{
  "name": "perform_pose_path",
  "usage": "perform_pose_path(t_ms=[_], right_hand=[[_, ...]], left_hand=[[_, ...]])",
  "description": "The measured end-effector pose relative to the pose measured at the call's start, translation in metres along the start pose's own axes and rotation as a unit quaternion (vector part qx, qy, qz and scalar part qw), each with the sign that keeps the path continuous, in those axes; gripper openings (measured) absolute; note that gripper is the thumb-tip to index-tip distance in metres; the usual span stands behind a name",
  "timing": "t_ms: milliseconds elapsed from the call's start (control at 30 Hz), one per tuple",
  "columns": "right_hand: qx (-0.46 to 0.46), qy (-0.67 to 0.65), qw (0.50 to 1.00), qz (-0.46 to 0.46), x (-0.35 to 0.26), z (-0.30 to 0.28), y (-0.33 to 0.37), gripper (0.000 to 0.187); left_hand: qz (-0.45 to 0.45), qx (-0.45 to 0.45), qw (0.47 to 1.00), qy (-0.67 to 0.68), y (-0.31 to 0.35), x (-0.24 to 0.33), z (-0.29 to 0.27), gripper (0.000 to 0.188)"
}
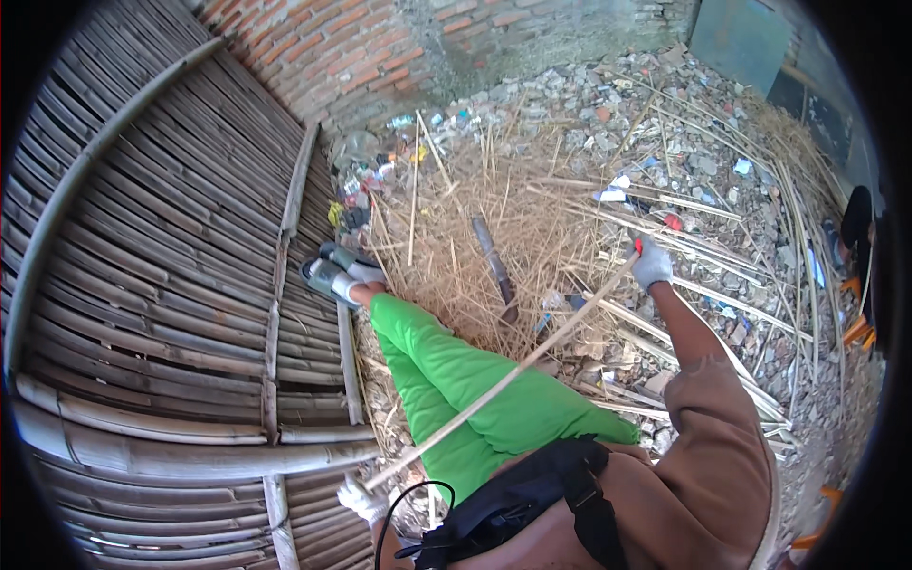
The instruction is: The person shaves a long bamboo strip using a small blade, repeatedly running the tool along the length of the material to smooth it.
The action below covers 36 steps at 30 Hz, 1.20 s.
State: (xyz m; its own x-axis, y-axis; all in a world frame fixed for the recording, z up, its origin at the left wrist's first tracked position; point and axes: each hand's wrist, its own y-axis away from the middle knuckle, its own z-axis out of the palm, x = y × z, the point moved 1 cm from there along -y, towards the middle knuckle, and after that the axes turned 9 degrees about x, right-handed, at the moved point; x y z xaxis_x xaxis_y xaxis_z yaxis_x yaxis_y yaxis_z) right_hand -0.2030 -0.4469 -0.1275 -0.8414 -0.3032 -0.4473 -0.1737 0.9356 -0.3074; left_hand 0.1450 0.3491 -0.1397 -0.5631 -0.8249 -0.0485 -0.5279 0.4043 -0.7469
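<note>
A long, pale bamboo strip [513, 374] slants across my lap, over my green trousers. Its near left end lies in my left hand [363, 499], which wears a white glove and is closed around it. My right hand [652, 263], also in a whitish glove, is closed at the strip's far end, with the arm stretched forward. Something small and red [637, 247] shows at that grip; its kind is unclear. Between my feet and right hand, a dark, thick stick [496, 269] rests on a heap of straw-like shavings [437, 247].
A wall of bamboo slats [171, 256] stands close on my left, a brick wall [332, 47] ahead. Several loose bamboo strips [703, 249] lie over stones and litter on the right. At the right edge, part of another person [858, 228] shows near orange legs of a seat.
</note>
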Motion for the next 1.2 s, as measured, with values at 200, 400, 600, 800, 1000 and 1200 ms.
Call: perform_pose_path(t_ms=[200, 400, 600, 800, 1000, 1200], right_hand=[[0.054, -0.183, 0.981, 0.021, -0.091, -0.061, -0.011, 0.067], [0.115, -0.278, 0.948, 0.1, -0.086, -0.017, 0.049, 0.071], [-0.08, -0.276, 0.957, 0.044, -0.102, 0.049, 0.188, 0.047], [-0.253, -0.249, 0.934, 0.044, -0.115, 0.065, 0.233, 0.051], [-0.281, -0.259, 0.921, 0.076, -0.109, 0.041, 0.225, 0.049], [-0.237, -0.247, 0.94, 0.017, -0.086, 0.056, 0.232, 0.04]], left_hand=[[-0.162, -0.217, 0.96, 0.065, 0.02, -0.016, -0.01, 0.026], [-0.193, -0.397, 0.873, 0.209, -0.025, 0.085, 0.014, 0.035], [-0.347, -0.381, 0.715, 0.472, -0.154, 0.199, -0.006, 0.033], [-0.333, -0.333, 0.743, 0.476, -0.239, 0.252, 0.026, 0.04], [-0.125, -0.159, 0.927, 0.316, -0.274, 0.292, 0.129, 0.041], [-0.179, -0.235, 0.878, 0.376, -0.266, 0.272, 0.185, 0.035]])
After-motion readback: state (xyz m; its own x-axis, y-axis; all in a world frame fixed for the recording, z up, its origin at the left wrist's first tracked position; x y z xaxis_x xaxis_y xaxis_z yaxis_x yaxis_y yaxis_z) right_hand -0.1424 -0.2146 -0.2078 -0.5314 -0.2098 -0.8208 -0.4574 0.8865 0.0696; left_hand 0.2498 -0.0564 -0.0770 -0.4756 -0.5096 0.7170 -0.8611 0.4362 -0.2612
